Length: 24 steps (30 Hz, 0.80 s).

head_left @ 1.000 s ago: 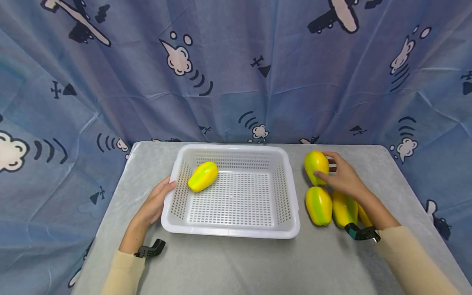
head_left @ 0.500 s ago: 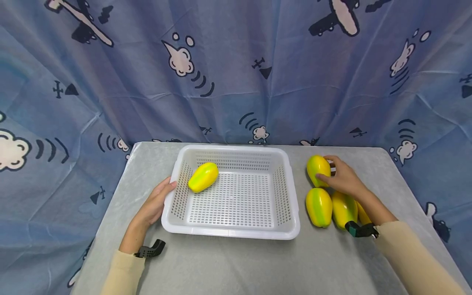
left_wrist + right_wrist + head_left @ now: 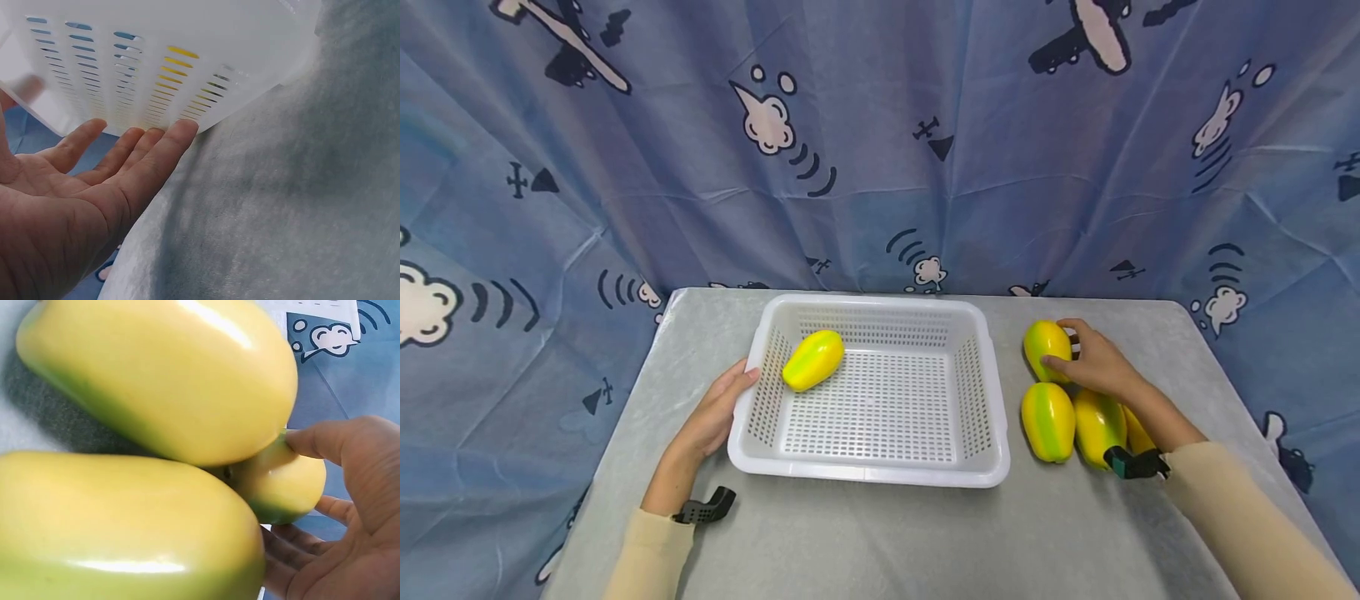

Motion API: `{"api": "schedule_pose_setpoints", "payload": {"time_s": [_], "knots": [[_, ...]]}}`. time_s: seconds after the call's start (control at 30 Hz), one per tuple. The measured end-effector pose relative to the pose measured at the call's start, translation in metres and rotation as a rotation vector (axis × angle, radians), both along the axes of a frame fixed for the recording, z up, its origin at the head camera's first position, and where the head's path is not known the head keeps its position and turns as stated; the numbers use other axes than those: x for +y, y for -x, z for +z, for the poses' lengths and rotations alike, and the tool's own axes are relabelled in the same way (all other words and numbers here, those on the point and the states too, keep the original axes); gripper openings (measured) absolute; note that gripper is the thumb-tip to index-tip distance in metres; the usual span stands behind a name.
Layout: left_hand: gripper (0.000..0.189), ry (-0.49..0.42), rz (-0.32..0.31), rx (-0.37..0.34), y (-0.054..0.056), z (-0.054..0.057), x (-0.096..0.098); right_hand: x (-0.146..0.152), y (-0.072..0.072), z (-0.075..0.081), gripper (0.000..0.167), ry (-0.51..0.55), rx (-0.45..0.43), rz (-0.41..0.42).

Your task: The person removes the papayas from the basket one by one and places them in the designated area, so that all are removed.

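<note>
On the left, a white perforated plastic basket (image 3: 868, 473) has its side rim in the grip of my left hand (image 3: 717, 410). The left wrist view shows those fingers (image 3: 156, 159) stretched along the outer wall, with the thumb up at the rim. One yellow-green papaya (image 3: 813, 361) lies inside the basket at its left. My right hand (image 3: 1099, 363) holds another papaya (image 3: 1043, 346), the rearmost of the group on the right, thumb on its near side and fingers round the far side. That same papaya (image 3: 300, 481) is partly hidden behind two nearer ones in the right wrist view.
Close by the right hand lie a papaya (image 3: 1048, 422), a second papaya (image 3: 1099, 423) and a third papaya (image 3: 1137, 433), partly covered by the wrist. The grey tabletop (image 3: 865, 542) ends at a blue patterned curtain (image 3: 850, 183) behind.
My right hand and the papaya in it have shifted slightly toward the near side of the table. The left hand, the basket and the papaya inside it stay as they were.
</note>
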<state>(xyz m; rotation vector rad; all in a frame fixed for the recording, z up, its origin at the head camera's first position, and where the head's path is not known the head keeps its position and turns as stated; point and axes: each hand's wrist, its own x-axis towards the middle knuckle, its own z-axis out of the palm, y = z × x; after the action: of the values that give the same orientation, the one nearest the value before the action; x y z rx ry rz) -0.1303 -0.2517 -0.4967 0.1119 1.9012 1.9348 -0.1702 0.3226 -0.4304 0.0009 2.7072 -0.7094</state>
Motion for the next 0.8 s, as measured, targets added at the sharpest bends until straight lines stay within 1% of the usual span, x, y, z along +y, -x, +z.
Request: {"api": "schedule_pose_setpoints", "payload": {"time_s": [0.2, 0.33, 0.5, 0.63, 0.8], "knots": [[0.071, 0.002, -0.002, 0.002, 0.000, 0.001, 0.001, 0.000, 0.000, 0.006, 0.092, -0.014, -0.020, 0.018], [0.071, 0.008, 0.001, 0.000, -0.001, 0.001, 0.001, 0.000, 0.000, 0.010, 0.091, -0.043, -0.008, 0.022], [0.071, 0.004, 0.002, 0.001, -0.001, 0.001, 0.000, -0.004, 0.001, 0.017, 0.090, -0.073, 0.041, 0.027], [0.071, 0.006, -0.002, 0.009, -0.001, 0.001, 0.001, -0.014, 0.000, 0.028, 0.088, -0.074, 0.088, 0.030], [0.071, 0.015, 0.002, 0.013, -0.001, 0.000, 0.001, -0.032, -0.003, 0.044, 0.085, -0.060, 0.172, 0.065]]}}
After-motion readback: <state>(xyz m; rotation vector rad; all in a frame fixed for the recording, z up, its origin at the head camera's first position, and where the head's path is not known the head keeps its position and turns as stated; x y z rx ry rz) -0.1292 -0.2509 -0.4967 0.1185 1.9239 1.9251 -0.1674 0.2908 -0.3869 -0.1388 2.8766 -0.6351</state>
